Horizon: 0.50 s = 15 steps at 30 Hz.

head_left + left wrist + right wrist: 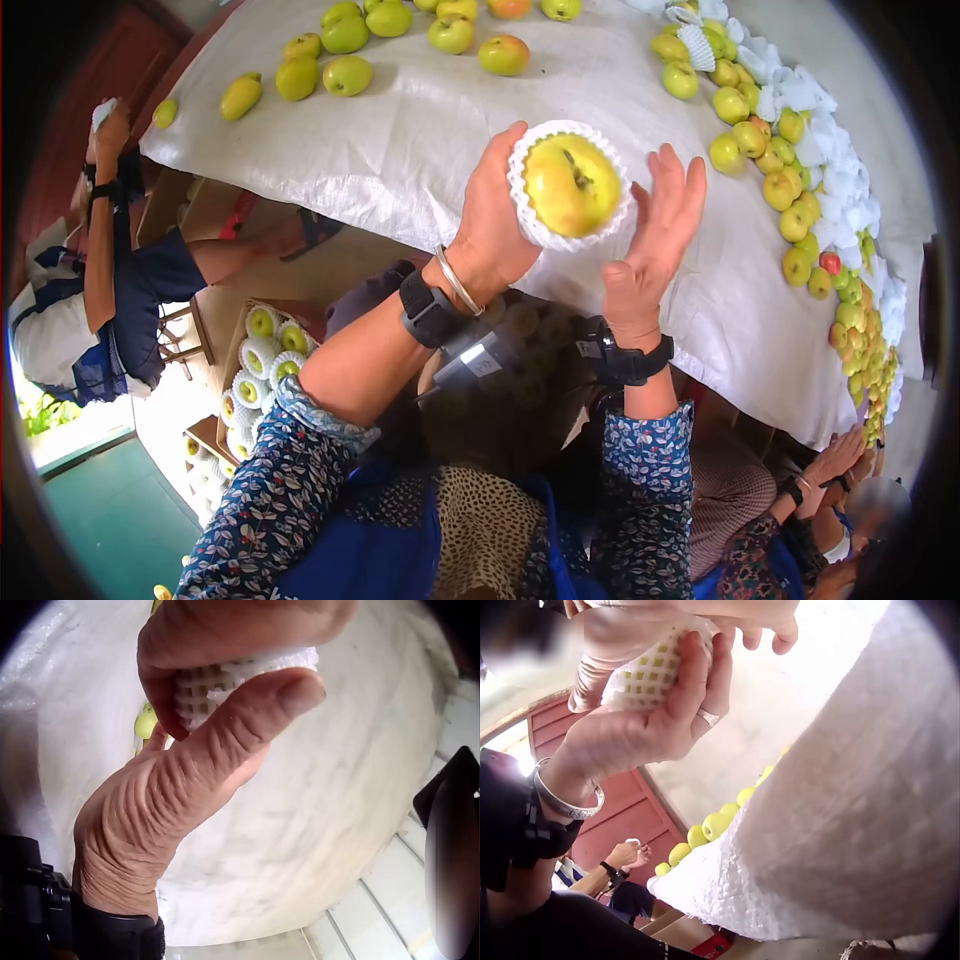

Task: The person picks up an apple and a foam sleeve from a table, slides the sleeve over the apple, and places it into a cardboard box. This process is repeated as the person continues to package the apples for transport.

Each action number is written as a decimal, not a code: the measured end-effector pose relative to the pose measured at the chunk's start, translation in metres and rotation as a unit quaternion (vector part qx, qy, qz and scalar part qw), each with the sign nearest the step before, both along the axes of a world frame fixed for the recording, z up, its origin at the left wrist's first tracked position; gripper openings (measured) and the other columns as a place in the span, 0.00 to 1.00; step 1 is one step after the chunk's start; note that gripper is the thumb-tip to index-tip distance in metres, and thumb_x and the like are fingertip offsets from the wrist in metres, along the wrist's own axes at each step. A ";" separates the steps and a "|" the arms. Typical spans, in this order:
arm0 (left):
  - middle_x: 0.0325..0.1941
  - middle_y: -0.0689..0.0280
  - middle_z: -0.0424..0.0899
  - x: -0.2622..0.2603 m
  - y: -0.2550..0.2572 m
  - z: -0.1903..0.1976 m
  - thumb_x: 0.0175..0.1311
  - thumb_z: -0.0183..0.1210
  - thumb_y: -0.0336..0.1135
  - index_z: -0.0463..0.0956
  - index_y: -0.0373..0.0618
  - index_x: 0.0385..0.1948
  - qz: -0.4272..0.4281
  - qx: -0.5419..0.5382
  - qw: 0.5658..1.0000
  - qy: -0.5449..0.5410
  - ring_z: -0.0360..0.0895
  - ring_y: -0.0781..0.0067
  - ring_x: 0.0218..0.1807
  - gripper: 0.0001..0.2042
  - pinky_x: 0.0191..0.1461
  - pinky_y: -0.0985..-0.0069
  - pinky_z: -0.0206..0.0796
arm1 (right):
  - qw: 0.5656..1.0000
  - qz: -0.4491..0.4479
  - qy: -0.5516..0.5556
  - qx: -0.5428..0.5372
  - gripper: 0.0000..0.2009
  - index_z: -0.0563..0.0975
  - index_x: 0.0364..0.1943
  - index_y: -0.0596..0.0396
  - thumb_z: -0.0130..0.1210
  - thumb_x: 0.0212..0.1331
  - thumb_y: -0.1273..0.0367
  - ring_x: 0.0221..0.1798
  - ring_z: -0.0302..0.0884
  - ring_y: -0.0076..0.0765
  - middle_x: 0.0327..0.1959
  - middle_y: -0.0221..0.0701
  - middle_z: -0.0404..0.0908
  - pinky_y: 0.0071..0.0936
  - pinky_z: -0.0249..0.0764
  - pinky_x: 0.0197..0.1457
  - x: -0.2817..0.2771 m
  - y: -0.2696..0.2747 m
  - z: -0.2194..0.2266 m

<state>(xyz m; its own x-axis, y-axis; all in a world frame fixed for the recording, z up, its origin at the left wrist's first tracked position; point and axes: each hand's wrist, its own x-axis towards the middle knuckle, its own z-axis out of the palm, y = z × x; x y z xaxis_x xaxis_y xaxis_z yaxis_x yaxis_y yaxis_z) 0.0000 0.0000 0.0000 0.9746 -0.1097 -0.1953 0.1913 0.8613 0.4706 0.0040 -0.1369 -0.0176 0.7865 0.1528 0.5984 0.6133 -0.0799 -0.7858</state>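
A yellow-green apple [572, 186] sits in a white foam net sleeve [533, 225], stem end facing up. My left hand [500, 205] grips the sleeved apple from its left side, fingers curled round the net, as the right wrist view also shows. In the left wrist view the thumb [240, 720] lies along the ribbed foam net [202, 697]. My right hand [650, 240] is just right of the apple, its fingers extended upward and the thumb apart from them. A bracelet [457, 282] circles my left wrist.
A white sheet [420, 150] covers the table. Loose apples [347, 76] lie at its far side, with a long heap of apples [780, 190] and white foam nets [830, 150] at right. Boxed, netted apples [258, 355] stand lower left. Other people's hands [112, 130] work at both sides.
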 end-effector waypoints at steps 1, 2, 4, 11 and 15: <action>0.54 0.62 0.71 0.001 0.001 0.003 0.65 0.43 0.51 0.61 0.41 0.56 0.003 0.012 1.000 0.013 0.71 0.68 0.54 0.25 0.60 0.71 0.62 | 1.000 -0.012 0.000 0.012 0.57 0.45 0.66 0.58 0.64 0.36 0.42 0.67 0.49 0.56 0.66 0.48 0.50 0.48 0.49 0.67 -0.001 0.000 0.005; 0.53 0.62 0.72 0.001 0.001 0.004 0.65 0.42 0.50 0.61 0.41 0.56 0.006 0.025 0.999 0.026 0.71 0.68 0.53 0.24 0.59 0.71 0.63 | 0.999 -0.023 -0.001 0.025 0.56 0.47 0.66 0.58 0.66 0.36 0.44 0.66 0.50 0.55 0.65 0.48 0.52 0.46 0.49 0.67 -0.001 0.000 0.009; 0.48 0.65 0.74 -0.004 -0.011 -0.019 0.67 0.41 0.46 0.66 0.43 0.49 0.067 0.246 0.962 -0.103 0.72 0.71 0.50 0.18 0.55 0.74 0.64 | 0.989 -0.058 -0.081 -0.111 0.50 0.56 0.62 0.58 0.67 0.35 0.47 0.62 0.57 0.55 0.62 0.49 0.56 0.43 0.57 0.63 -0.003 0.008 0.007; 0.41 0.66 0.74 -0.010 -0.025 -0.012 0.68 0.40 0.48 0.68 0.45 0.44 -0.021 0.005 0.999 0.046 0.72 0.74 0.45 0.17 0.50 0.75 0.66 | 0.982 -0.103 -0.078 -0.135 0.27 0.73 0.47 0.57 0.64 0.40 0.62 0.45 0.73 0.46 0.45 0.42 0.73 0.34 0.72 0.46 0.003 0.013 0.004; 0.41 0.66 0.74 -0.014 -0.027 -0.012 0.68 0.39 0.50 0.68 0.44 0.43 -0.027 -0.005 0.999 0.037 0.72 0.74 0.44 0.18 0.50 0.75 0.66 | 0.982 -0.107 -0.081 -0.132 0.24 0.73 0.45 0.57 0.63 0.40 0.64 0.42 0.74 0.46 0.43 0.42 0.74 0.34 0.73 0.44 0.001 0.013 0.005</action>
